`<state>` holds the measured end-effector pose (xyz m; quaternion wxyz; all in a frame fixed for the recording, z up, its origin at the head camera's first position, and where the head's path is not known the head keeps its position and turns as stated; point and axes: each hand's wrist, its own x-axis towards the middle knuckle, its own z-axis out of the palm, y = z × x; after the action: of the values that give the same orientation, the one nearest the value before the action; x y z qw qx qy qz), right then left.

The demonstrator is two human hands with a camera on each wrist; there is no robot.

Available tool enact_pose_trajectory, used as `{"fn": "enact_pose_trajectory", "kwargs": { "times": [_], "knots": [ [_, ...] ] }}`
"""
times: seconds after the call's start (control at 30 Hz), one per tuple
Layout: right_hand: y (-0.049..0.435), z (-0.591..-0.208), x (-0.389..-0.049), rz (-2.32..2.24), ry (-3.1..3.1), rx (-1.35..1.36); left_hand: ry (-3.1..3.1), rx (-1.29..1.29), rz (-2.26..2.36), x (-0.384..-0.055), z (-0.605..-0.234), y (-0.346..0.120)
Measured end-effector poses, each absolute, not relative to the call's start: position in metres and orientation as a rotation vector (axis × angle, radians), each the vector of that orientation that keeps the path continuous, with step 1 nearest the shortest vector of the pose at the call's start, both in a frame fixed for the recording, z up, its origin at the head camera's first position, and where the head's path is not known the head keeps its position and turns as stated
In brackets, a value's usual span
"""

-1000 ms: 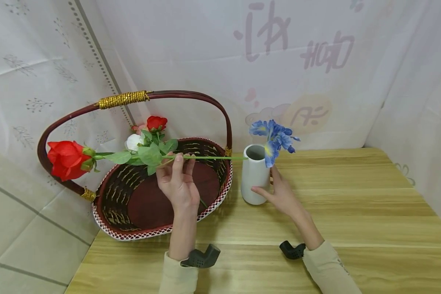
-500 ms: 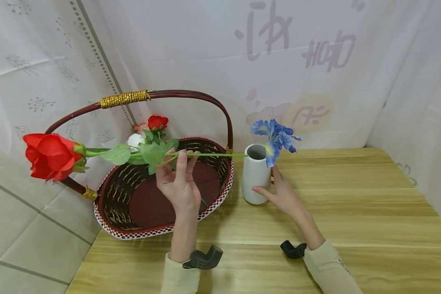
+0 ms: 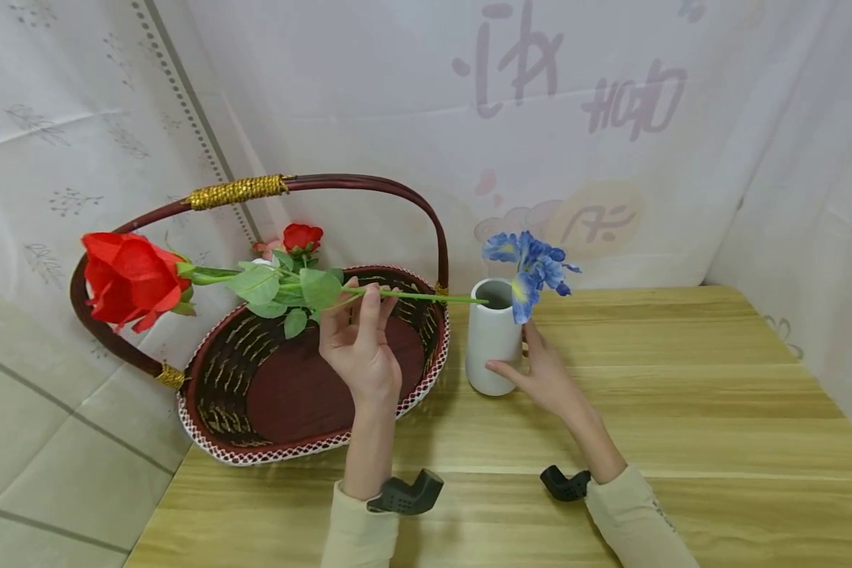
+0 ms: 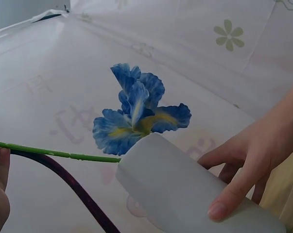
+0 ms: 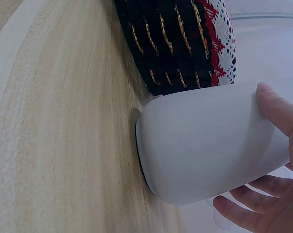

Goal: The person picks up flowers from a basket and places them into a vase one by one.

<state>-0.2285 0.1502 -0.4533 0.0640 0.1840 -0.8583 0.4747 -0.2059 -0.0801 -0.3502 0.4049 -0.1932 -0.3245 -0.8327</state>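
My left hand (image 3: 365,347) pinches the green stem of a red rose (image 3: 133,280) over the basket. The rose lies nearly level, bloom to the left, and its stem tip overlaps the mouth of the white vase (image 3: 488,355). In the left wrist view, the stem (image 4: 54,153) ends right at the rim of the tilted-looking vase (image 4: 175,189). A blue iris (image 3: 532,268) stands in the vase, its bloom leaning over the right rim. My right hand (image 3: 550,379) holds the vase from the right, thumb in front and other fingers behind. The vase's base sits on the table.
A dark red wicker basket (image 3: 220,454) with a tall arched handle (image 3: 369,183) stands left of the vase. Another red rose (image 3: 302,237) and a pink bloom show at its back. Patterned white cloth (image 3: 397,95) hangs behind the wooden table (image 3: 681,394).
My left hand has shifted right, bringing the rose's stem tip over the vase mouth. The bloom first swung left, then back right and higher. My right hand and the vase stay put.
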Motion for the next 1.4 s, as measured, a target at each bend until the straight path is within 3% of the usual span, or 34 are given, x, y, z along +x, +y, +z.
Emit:
{"fn": "enact_pose_trajectory", "kwargs": {
  "times": [0.37, 1.4],
  "knots": [
    [0.150, -0.454, -0.228, 1.423, -2.597, 0.549, -0.834, -0.386, -2.154, -0.216, -0.353, -0.069],
    [0.149, -0.455, -0.228, 1.423, -2.595, 0.544, -0.992, -0.425, -2.086, -0.230, -0.362, -0.044]
  ]
}}
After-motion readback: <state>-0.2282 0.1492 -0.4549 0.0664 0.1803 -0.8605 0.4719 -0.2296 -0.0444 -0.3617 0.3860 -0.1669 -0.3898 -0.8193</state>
